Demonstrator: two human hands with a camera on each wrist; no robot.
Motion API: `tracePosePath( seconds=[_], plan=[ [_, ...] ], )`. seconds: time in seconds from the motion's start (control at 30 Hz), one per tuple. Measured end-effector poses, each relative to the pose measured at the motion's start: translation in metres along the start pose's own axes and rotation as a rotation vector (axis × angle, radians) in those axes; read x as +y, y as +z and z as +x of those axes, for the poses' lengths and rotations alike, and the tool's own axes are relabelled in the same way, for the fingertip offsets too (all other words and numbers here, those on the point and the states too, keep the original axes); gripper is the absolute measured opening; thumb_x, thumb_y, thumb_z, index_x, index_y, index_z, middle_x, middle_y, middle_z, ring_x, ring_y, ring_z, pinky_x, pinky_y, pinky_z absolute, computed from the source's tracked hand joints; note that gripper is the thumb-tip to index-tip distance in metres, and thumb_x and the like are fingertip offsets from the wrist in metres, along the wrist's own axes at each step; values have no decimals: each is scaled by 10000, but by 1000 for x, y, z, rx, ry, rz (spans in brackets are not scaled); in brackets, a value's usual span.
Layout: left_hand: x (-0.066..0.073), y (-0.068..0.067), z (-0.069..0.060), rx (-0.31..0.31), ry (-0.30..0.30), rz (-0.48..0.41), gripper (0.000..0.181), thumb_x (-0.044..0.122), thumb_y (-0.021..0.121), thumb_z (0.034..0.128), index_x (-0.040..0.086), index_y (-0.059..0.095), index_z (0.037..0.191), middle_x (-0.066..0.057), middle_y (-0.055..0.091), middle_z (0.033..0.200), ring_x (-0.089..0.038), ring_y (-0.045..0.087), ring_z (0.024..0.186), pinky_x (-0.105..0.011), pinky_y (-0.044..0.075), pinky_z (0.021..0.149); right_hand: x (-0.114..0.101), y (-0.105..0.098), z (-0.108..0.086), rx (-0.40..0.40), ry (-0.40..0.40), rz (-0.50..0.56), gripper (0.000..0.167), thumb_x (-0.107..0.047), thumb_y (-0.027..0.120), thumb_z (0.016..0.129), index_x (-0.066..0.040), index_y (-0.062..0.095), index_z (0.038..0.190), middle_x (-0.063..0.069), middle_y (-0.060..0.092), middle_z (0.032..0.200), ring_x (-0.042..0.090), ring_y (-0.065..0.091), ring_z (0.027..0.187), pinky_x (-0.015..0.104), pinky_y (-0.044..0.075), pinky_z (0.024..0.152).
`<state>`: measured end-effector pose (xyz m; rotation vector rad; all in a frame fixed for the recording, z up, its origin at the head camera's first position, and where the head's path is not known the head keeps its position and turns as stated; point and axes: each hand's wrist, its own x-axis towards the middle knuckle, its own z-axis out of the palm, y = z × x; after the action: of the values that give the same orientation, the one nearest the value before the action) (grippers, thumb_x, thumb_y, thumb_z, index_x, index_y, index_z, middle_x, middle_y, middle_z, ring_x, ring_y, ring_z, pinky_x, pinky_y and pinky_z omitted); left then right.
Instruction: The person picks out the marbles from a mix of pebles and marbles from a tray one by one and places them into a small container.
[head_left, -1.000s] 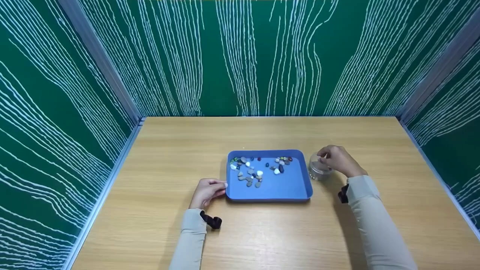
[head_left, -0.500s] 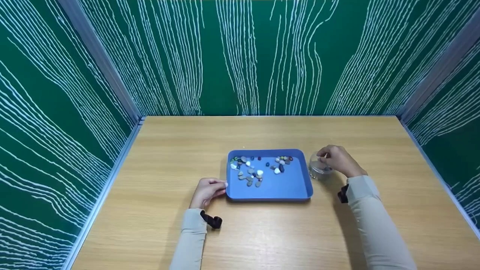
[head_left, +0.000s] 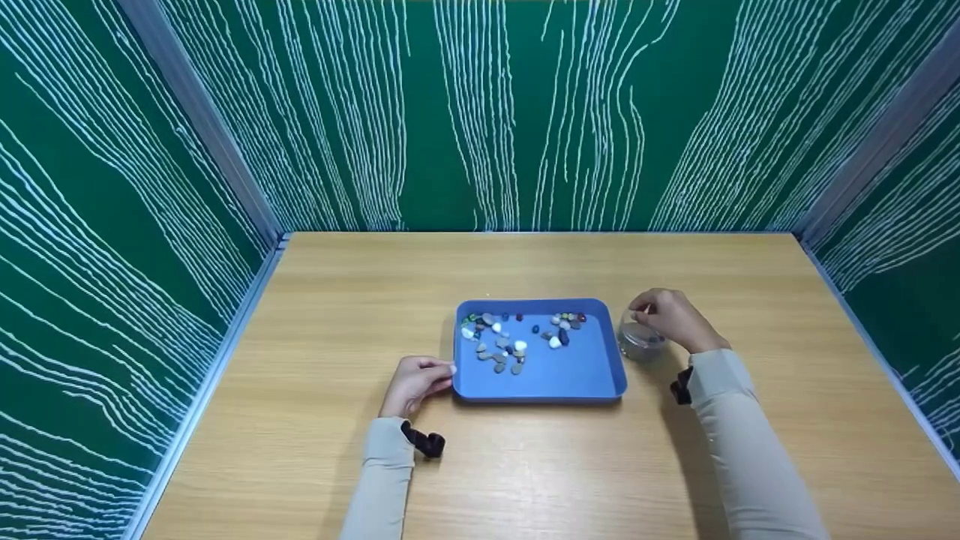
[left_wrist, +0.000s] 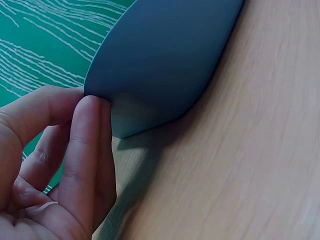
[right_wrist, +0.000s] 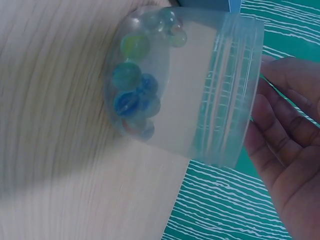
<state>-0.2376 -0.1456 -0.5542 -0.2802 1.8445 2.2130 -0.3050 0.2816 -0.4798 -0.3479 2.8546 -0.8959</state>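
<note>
A blue tray (head_left: 577, 371) lies on the table with pebbles (head_left: 500, 358) and glass marbles scattered in it. My left hand (head_left: 412, 382) pinches the tray's left wall between thumb and fingers, as the left wrist view confirms where the fingers (left_wrist: 86, 145) meet the tray edge (left_wrist: 160, 55). Just right of the tray stands a clear plastic jar (head_left: 637, 341) with a threaded neck. Several blue, green and yellow marbles (right_wrist: 126, 75) lie at its bottom. My right hand (head_left: 675, 319) grips the jar at its rim with curled fingers; the fingertips are partly hidden behind the rim.
A wooden table (head_left: 510, 480) carries everything. Green walls (head_left: 465, 112) with white wavy lines rise behind it and on both sides, joined by grey corner posts (head_left: 202, 120).
My right hand and forearm have shifted slightly left over the jar. The left hand, the tray and the pebbles have stayed in place.
</note>
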Motion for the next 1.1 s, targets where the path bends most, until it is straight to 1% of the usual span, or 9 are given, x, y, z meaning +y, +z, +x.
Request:
tracePosePath(
  seconds=[0.2,0.43,0.57,0.67,0.7,0.87,1.0,1.07,1.1],
  plan=[
    [1,1,0,7,-15,14,249,-81,659,825,-194,622,1044,-62,693,832,-83,662,723,-196,610,710,-5,2,3,-29,39,6,213,-85,567,943,4,673,1105,175,646,1024,261,587,870,307,555,674],
    [1,1,0,15,-23,25,270,-67,669,824,-192,620,1058,-66,700,834,-89,665,725,-204,612,711,-10,6,6,-21,11,5,219,-54,568,938,27,670,1114,194,657,1046,271,596,892,356,576,726],
    [2,1,-1,26,-34,31,257,-58,679,819,-176,633,1042,-65,702,836,-100,672,730,-215,615,716,-15,7,7,-12,15,2,207,-61,573,940,17,676,1103,186,658,1036,272,593,893,373,576,752],
    [3,1,-1,28,-34,30,238,-61,676,819,-171,637,1026,-74,702,846,-102,671,729,-218,616,716,-19,9,10,-4,13,-4,198,-68,579,942,9,683,1092,176,658,1022,270,588,882,368,573,746],
    [3,1,-1,28,-33,25,225,-65,674,818,-168,640,1015,-74,699,847,-99,668,725,-213,615,711,-20,9,10,1,-1,-6,196,-65,582,940,15,684,1087,181,659,1021,274,587,879,368,570,737],
    [2,1,0,11,-19,3,181,-81,660,824,-168,642,982,-71,687,852,-86,655,710,-194,609,685,-25,15,14,9,-20,-22,190,-65,586,936,10,696,1072,164,664,1018,262,583,868,322,536,694],
    [2,0,-1,-5,-18,-5,211,-79,656,832,-183,625,1013,-75,692,867,-85,657,714,-202,612,697,-29,19,17,-10,-11,-23,191,-65,579,936,9,694,1069,157,661,1025,257,578,872,302,526,683],
    [7,1,-5,-16,-19,-4,227,-83,649,835,-196,611,1028,-76,692,870,-88,659,721,-209,613,713,-31,21,19,-16,-19,-21,188,-62,579,935,15,694,1063,162,661,1034,260,579,877,308,531,686],
    [8,1,-5,-19,-21,-2,232,-86,647,835,-201,607,1032,-88,693,878,-90,660,721,-214,614,717,-32,22,20,-19,-17,-23,188,-61,580,935,14,694,1064,161,660,1038,259,578,882,310,535,693]
  ],
)
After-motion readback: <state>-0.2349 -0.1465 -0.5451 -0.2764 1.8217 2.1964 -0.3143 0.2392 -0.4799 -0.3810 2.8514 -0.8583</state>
